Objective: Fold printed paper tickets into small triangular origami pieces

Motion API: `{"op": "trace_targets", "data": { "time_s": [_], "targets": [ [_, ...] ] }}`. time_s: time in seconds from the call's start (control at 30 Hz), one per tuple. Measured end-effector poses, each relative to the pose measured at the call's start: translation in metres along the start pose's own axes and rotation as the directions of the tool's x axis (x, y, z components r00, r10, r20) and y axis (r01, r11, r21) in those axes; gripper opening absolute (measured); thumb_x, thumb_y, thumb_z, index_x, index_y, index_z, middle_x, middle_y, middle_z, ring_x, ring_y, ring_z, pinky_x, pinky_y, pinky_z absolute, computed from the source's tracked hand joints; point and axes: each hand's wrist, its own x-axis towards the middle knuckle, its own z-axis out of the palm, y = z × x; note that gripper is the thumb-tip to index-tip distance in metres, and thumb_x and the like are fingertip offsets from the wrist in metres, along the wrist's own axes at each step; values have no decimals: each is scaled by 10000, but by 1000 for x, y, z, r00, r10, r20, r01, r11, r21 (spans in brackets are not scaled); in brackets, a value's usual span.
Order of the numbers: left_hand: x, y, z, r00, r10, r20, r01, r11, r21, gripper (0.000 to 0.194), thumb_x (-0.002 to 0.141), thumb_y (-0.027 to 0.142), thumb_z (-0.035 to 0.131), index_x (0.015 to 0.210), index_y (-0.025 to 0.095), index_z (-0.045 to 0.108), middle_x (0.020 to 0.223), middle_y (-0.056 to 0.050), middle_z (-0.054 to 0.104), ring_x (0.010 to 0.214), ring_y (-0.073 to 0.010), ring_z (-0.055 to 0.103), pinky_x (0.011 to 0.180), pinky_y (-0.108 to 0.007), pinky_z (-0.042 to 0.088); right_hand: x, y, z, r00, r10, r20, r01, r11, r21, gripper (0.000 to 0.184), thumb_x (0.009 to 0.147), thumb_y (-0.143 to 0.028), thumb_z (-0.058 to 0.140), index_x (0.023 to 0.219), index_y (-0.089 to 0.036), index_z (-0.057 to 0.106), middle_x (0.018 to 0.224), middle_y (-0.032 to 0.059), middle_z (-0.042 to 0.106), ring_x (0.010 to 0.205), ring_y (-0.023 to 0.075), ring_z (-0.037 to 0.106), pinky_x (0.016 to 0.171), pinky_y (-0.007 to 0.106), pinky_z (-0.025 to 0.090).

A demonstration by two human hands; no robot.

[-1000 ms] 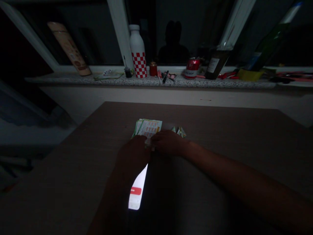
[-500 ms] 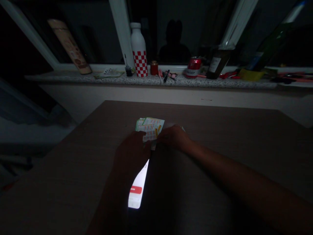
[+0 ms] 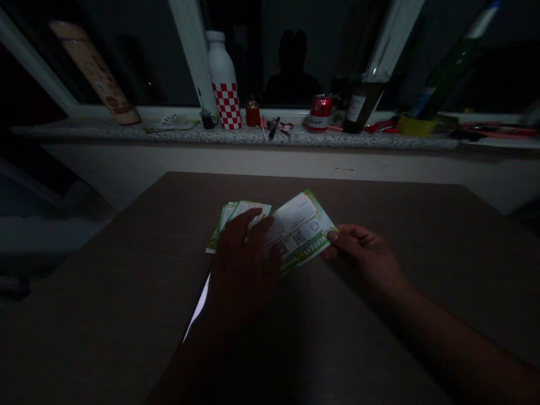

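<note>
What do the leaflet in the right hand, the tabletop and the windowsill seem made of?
Leaflet: likely paper or thin card, finish unclear; thin, flat and printed.
Tabletop: wood or wood-look laminate, seemingly matte; faint grain lines, no glare.
Windowsill: granite or an imitation, judging by its grey speckles; polish is hard to tell.

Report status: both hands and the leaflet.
Right hand pinching leaflet by its right end. Left hand over other end, contact unclear. Left hand partly hides stack.
</note>
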Motion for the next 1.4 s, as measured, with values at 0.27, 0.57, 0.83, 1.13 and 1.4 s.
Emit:
{"op": "trace_targets", "data": {
  "time_s": [0.27,0.57,0.83,1.13,1.4],
  "targets": [
    [-26,49,43,843,224,489,-191,975,-117,217,861,165,526,1063,168,604,1209,-122,567,1122,-293,517,931,-458,466,-41,24,-72,970,230,-84,-232,972,-22,227,660,-314,819,716,-159,663,664,18,714,554,132,647,577,237,515],
    [-35,58,65,742,289,604,-180,955,-236,227,866,167,530,1080,183,603,1267,-88,549,1167,-262,496,995,-431,428,-43,29,-98,997,24,73,-24,1000,-4,178,830,-366,644,797,-208,719,1059,52,693,910,208,646,796,305,501],
    [-34,54,64,743,347,572,-150,920,-363,265,863,144,527,1111,205,597,1303,-93,524,1240,-246,457,1039,-432,400,-53,20,-92,950,-221,221,294,874,-387,104,871,-250,608,928,-259,694,1109,49,680,1051,215,622,887,328,504],
    [-29,60,61,679,399,616,-108,884,-454,301,859,140,533,1141,227,596,1285,-99,510,1195,-235,490,989,-384,451,-54,16,-89,862,-291,416,495,664,-561,316,839,-178,637,1137,-280,614,1225,65,620,1182,235,556,997,402,464],
    [-29,50,59,738,362,570,-65,878,-473,347,859,136,536,1198,210,543,1329,-77,499,1254,-199,441,1072,-354,374,-52,21,-90,823,-294,487,562,550,-618,296,843,-169,623,1122,-268,615,1221,79,613,1181,250,549,990,446,475]
  ]
}}
